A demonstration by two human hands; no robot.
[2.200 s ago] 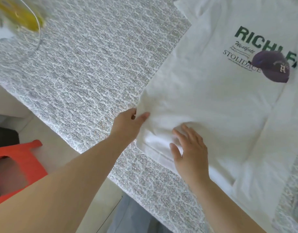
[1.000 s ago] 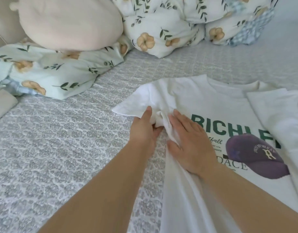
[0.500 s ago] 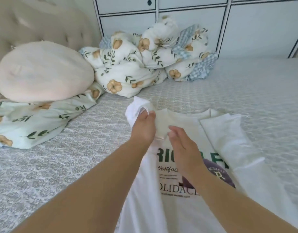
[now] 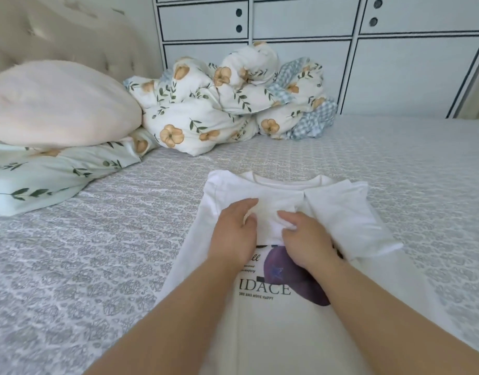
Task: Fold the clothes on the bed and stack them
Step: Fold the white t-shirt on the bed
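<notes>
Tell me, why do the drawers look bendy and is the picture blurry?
Head view: the wide lens bows the drawers at the edges; soft daylight, faint shadows; the shirt and both hands, left and right, look sharp.

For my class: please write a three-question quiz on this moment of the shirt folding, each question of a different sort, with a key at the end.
1. True or false: both sleeves of the white T-shirt are folded in over its front.
2. Multiple choice: What lies under the pink cushion? A) a floral pillow B) a red stool C) a stack of folded shirts
3. Short answer: Where are the left hand and right hand?

Key
1. True: the sleeves meet near the middle and cover the top of the print.
2. A: the floral pillow.
3. Both on the folded-in left sleeve at the chest, fingers curled into the cloth.
</notes>
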